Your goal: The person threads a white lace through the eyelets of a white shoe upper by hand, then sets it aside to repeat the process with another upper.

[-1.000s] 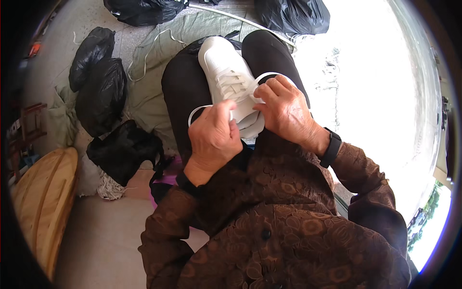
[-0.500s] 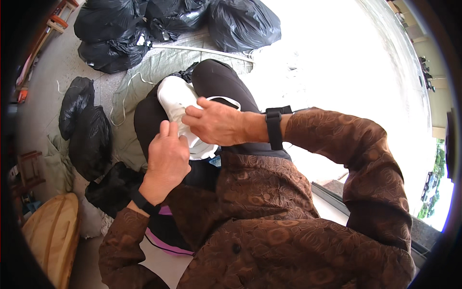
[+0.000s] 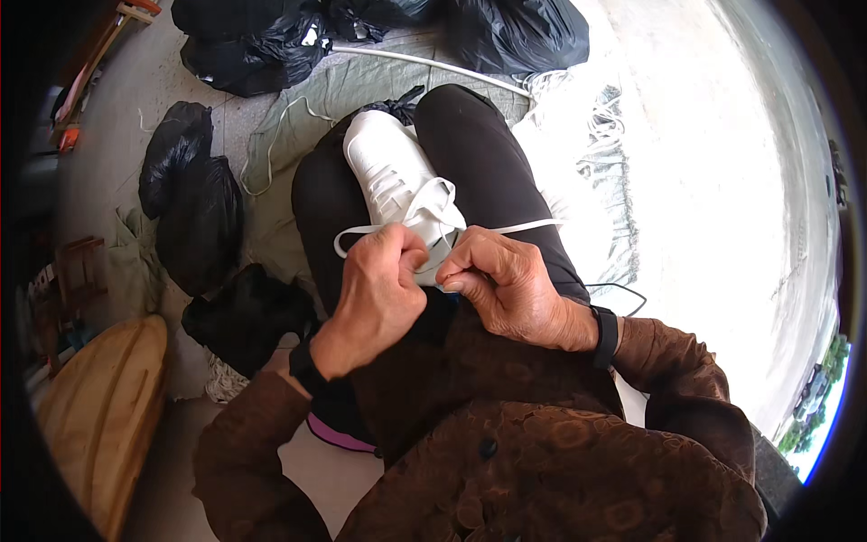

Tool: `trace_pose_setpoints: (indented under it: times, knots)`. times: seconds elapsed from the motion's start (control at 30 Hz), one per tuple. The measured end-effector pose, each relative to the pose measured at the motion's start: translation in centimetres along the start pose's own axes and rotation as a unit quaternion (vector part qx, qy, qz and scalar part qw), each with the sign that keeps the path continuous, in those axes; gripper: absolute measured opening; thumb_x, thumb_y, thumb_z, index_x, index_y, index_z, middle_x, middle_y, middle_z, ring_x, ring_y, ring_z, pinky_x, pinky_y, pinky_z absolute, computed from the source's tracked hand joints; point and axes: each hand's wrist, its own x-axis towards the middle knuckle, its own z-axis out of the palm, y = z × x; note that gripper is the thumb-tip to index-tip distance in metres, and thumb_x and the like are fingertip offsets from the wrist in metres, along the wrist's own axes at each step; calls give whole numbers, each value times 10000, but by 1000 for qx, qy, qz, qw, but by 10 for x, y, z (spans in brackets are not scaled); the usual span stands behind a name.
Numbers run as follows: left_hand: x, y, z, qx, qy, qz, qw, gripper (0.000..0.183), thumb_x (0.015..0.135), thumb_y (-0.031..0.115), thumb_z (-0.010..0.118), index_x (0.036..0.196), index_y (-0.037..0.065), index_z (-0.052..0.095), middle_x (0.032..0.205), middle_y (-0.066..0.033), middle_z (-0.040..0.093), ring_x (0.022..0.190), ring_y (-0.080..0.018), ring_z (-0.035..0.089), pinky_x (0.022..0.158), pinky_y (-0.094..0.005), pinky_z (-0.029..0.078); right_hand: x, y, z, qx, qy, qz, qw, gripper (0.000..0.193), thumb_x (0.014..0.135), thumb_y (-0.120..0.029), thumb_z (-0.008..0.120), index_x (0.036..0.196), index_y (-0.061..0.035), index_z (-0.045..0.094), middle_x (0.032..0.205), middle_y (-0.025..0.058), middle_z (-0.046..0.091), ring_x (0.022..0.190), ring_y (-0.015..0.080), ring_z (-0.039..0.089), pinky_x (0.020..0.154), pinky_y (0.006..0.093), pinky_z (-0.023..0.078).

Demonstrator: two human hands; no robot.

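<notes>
A white sneaker (image 3: 386, 155) lies on my lap, between my thighs, its toe pointing away from me. Its white shoelace (image 3: 435, 204) forms loops over the tongue, with one end stretching right across my thigh. My left hand (image 3: 381, 282) is closed at the left of the shoe's opening, fingers curled inward; what they hold is hidden. Beside it, my right hand (image 3: 506, 287) pinches thumb and forefinger together at the near end of the shoe. Whatever sits in that pinch is too small to make out. Both hands cover much of the heel.
Black plastic bags (image 3: 519, 34) stand at the back, with more black bags (image 3: 200, 226) at the left. A greenish woven sheet (image 3: 271, 217) is spread under my legs. A pale rod (image 3: 433, 63) lies across the far side. A wooden board (image 3: 104, 415) stands at lower left.
My hands have drawn back from the shoe's middle toward its near end, uncovering the laces and their loops. The whole scene has shifted right and up in view.
</notes>
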Motion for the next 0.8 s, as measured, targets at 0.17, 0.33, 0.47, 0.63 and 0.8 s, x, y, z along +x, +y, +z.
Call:
trace_pose_setpoints:
  times: [0.17,0.33,0.47,0.63,0.8]
  knots:
    - [-10,24,-1,-301,71,-224,924,68,957,-21,599,914,-43,647,753,-43,642,609,-89,603,566,-237,516,4,-4,13,118,66,157,978,108,903,-42,736,955,8,655,817,93,677,715,129,656,645,266,523]
    - [-21,25,7,-421,123,-275,856,162,969,-12,592,1116,-81,590,969,-149,685,804,-208,714,728,-329,615,8,0,22,74,49,138,986,143,887,28,703,1013,0,642,803,117,659,735,151,689,642,286,542]
    - [-38,49,-9,-529,136,-280,790,241,974,22,593,1191,-68,543,1067,-224,685,911,-265,713,861,-418,602,24,0,12,-61,100,-4,993,61,913,27,647,922,3,591,766,90,633,665,154,624,603,304,493]
    - [-77,11,-10,-326,94,-327,882,91,959,59,654,1001,-22,654,905,-94,730,824,-126,683,781,-272,555,18,-103,-11,289,-229,-23,929,174,1019,-152,586,904,-28,625,808,14,596,658,67,503,564,251,398]
    - [-73,31,3,-164,-161,-77,970,221,828,122,742,1014,21,677,947,-91,707,809,-150,681,722,-317,558,1,-79,-2,442,-253,265,819,202,953,-219,710,910,-31,649,813,53,632,676,177,598,599,280,443]
